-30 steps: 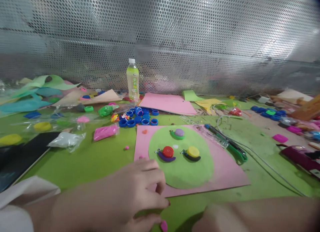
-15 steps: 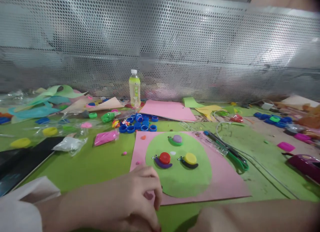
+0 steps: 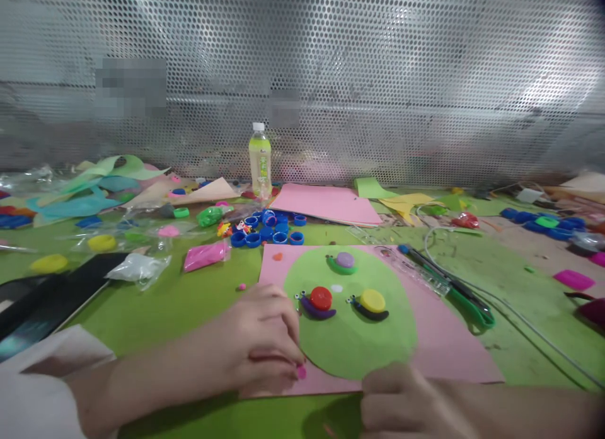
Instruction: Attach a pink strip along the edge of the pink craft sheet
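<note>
Three bottle-cap clay snails point(image 3: 321, 300) are already sitting on the round green paper point(image 3: 352, 338), while the left hand point(image 3: 258, 344) is pinching a pink clay bit point(image 3: 300, 371) beside it, the right hand point(image 3: 401, 404) curling loosely.

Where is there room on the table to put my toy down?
Bare green table lies between the pink clay bag and the left hand. More bare mat lies right of the pink card, past the scissors. It is crowded around the blue caps and the bottle.
</note>
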A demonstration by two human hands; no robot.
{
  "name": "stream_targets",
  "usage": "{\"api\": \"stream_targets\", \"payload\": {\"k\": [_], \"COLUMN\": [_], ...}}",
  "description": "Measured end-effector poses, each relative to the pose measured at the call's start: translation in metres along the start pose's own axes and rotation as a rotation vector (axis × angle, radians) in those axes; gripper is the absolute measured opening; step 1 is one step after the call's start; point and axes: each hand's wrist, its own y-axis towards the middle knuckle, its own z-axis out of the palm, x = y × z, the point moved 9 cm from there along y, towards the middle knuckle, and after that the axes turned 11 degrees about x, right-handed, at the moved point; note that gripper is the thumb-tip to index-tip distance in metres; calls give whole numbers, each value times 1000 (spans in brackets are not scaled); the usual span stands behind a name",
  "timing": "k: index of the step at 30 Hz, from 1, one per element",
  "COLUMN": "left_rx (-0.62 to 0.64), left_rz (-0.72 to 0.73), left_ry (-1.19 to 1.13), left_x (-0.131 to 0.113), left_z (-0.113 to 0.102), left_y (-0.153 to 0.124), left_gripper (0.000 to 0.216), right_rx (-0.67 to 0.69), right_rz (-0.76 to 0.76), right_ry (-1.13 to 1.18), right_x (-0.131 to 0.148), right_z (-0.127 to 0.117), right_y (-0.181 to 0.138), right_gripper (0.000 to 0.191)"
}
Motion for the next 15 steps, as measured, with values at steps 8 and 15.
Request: {"api": "stream_targets", "payload": {"k": [8,15], "left_rx": [22,35], "left_rz": [-10,19], "left_ry": [24,11], "left_x": [13,18], "left_z": [6,8], "left_y": [-1,-5], "left_gripper": [21,30], "right_rx": [-78,26], "right_rz": [-31,16], "right_ry": [152,162], "right_x": [-6,-9], "right_z": [-6,-4], "right_y": [20,22], "right_gripper": [43,29]}}
